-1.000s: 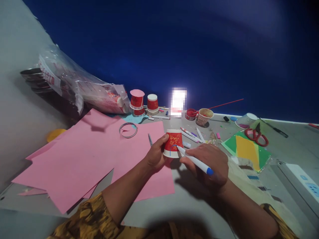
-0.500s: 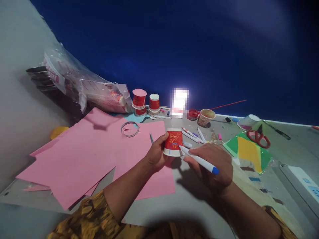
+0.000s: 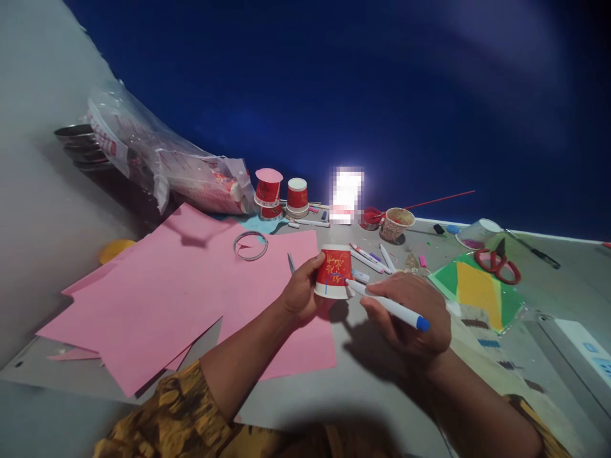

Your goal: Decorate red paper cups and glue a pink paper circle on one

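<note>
A red paper cup with gold lettering is upside down, its white rim band at the bottom. My left hand is closed round its left side, above the pink paper. Blue lines are drawn on the lower part of the cup. In my right hand is a white marker with a blue end, pinched between thumb and fingers. Its tip is at the cup's right side; whether it touches I cannot tell. Just behind the cup lie several white markers.
Pink sheets cover the left side, with a tape ring on them. Red cups stand at the back beside a plastic bag. Red-handled scissors rest on green and yellow sheets at the right. A patterned cup stands behind.
My right hand and the marker have shifted slightly to the right. My left hand still holds the cup in nearly the same place.
</note>
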A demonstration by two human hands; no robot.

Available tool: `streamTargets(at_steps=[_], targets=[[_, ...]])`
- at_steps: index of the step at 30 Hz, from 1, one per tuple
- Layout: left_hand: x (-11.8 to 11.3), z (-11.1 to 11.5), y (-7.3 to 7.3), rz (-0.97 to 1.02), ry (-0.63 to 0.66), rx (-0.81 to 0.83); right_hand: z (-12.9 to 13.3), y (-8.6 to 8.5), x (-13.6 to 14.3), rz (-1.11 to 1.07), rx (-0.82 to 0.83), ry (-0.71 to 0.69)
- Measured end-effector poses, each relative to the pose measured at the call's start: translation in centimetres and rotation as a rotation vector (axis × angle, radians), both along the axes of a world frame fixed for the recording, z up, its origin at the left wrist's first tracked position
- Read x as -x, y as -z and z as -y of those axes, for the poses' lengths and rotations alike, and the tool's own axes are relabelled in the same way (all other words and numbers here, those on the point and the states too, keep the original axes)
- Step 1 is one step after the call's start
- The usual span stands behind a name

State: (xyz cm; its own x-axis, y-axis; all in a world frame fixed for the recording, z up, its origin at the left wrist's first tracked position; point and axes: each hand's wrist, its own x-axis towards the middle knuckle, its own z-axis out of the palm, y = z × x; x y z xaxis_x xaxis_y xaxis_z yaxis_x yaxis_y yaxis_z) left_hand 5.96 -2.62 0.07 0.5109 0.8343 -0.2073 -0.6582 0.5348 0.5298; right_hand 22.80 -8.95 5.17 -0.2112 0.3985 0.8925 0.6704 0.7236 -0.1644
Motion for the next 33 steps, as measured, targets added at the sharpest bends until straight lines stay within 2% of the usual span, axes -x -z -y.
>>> streamTargets(at_steps=[8, 21, 28, 33], targets=[[-0.03, 0.13, -0.23, 0.019, -0.003, 0.031, -0.03, 0.03, -0.02, 0.004, 0.004, -0.032], [0.21, 0.05, 0.24, -0.012, 0.026, -0.054, 0.09, -0.21, -0.23, -0.013, 0.049, -0.072], [0.03, 0.02, 0.31, -0.002, 0.04, -0.046, -0.05, -0.15, -0.33, 0.024, 0.07, -0.053], [0.21, -0.11, 0.6, -0.01, 0.014, -0.035, 0.08, -0.14, -0.34, 0.039, 0.071, -0.099]])
